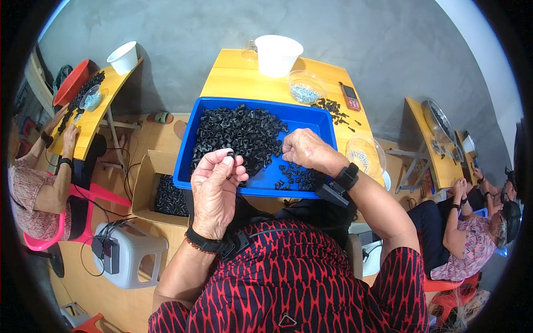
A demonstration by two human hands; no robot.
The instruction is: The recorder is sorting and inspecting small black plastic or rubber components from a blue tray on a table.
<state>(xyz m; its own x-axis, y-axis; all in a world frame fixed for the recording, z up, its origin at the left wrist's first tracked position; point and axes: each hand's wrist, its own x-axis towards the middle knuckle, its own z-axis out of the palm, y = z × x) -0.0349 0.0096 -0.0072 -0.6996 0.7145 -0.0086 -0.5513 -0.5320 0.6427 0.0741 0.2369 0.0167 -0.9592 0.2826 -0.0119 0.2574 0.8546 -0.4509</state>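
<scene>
My left hand (215, 186) is raised at the near edge of a blue tray (315, 117). Its thumb and fingertips pinch a small black plastic part (230, 154). Over the tray's right half, my right hand (308, 149) points its fingers down and to the left, curled together; whatever they hold is hidden. A large heap of black plastic parts (236, 130) fills the tray's left and middle. Close below my right hand lies a smaller group of black parts (293, 176) at the near right corner.
Behind the tray, the yellow table (233, 77) bears a white tub (279, 55), a clear bowl of screws (305, 93), loose black pieces (333, 109) and a phone (350, 96). Another clear bowl (366, 154) stands right. A cardboard box (145, 186) sits lower left. People work at side tables.
</scene>
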